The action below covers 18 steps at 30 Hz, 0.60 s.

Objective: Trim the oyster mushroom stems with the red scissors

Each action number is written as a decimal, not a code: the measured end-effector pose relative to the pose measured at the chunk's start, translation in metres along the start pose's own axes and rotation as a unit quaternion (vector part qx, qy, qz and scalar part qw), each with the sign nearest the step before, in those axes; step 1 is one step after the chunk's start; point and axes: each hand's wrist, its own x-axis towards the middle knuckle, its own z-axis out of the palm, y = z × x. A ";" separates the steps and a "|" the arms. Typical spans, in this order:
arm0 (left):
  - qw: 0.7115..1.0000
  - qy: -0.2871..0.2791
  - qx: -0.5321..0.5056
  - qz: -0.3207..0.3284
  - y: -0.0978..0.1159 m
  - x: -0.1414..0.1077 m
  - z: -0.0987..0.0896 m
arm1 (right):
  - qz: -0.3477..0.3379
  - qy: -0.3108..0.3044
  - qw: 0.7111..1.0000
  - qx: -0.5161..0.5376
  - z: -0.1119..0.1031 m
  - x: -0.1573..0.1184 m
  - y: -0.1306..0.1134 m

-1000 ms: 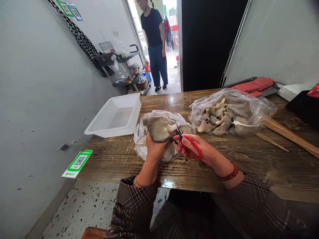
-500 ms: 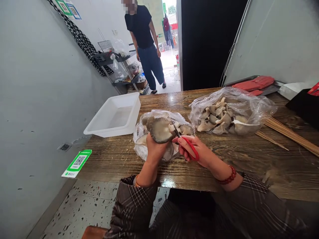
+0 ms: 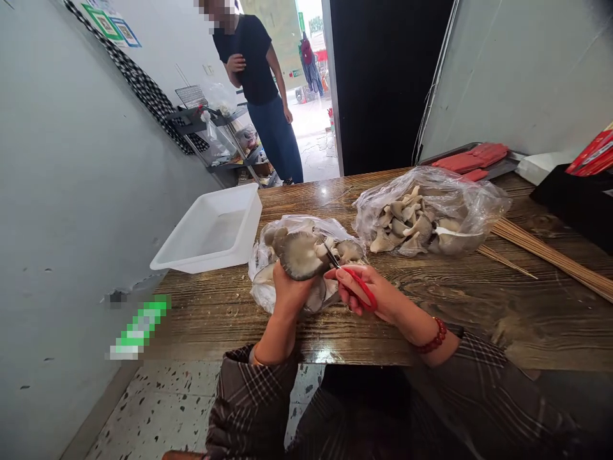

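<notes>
My left hand (image 3: 291,295) is closed around a large grey-brown oyster mushroom (image 3: 299,255), lifted over an opened clear plastic bag (image 3: 263,295). More mushrooms (image 3: 349,249) lie in that bag. My right hand (image 3: 366,291) grips red-handled scissors (image 3: 361,292), and their metal blades reach the pale stem part at the mushroom's right side. Whether the blades are closed on the stem I cannot tell. The left fingers are mostly hidden behind the cap.
A white plastic tub (image 3: 208,230) stands at the left. On the right is a second plastic bag (image 3: 483,198) with several mushroom pieces. Bamboo skewers (image 3: 550,255), a black box (image 3: 575,204) and red packets on a tray lie beyond. A person (image 3: 261,83) stands across the table.
The view has shifted a little to the right. The person across the table has raised one hand to chest height. My hands keep their hold on the mushroom and the scissors.
</notes>
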 end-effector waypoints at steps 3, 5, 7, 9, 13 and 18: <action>1.000 -0.018 -0.007 0.000 0.001 -0.001 0.001 | -0.005 -0.012 1.000 0.008 -0.003 0.002 -0.003; 0.999 -0.027 -0.016 0.004 -0.001 -0.002 0.002 | -0.014 -0.008 1.000 0.000 -0.003 0.002 -0.003; 0.999 -0.026 -0.031 0.004 -0.002 -0.001 0.002 | -0.023 0.009 1.000 -0.019 -0.002 0.002 -0.001; 0.999 -0.029 -0.040 -0.007 -0.003 0.000 0.002 | -0.031 0.029 0.998 -0.039 0.000 0.002 0.002; 0.998 -0.037 -0.044 -0.037 -0.006 0.002 0.003 | -0.004 0.028 0.999 -0.039 0.002 0.004 0.008; 0.988 -0.015 -0.122 -0.093 -0.008 0.004 0.003 | -0.042 0.091 0.995 0.015 -0.006 0.005 0.002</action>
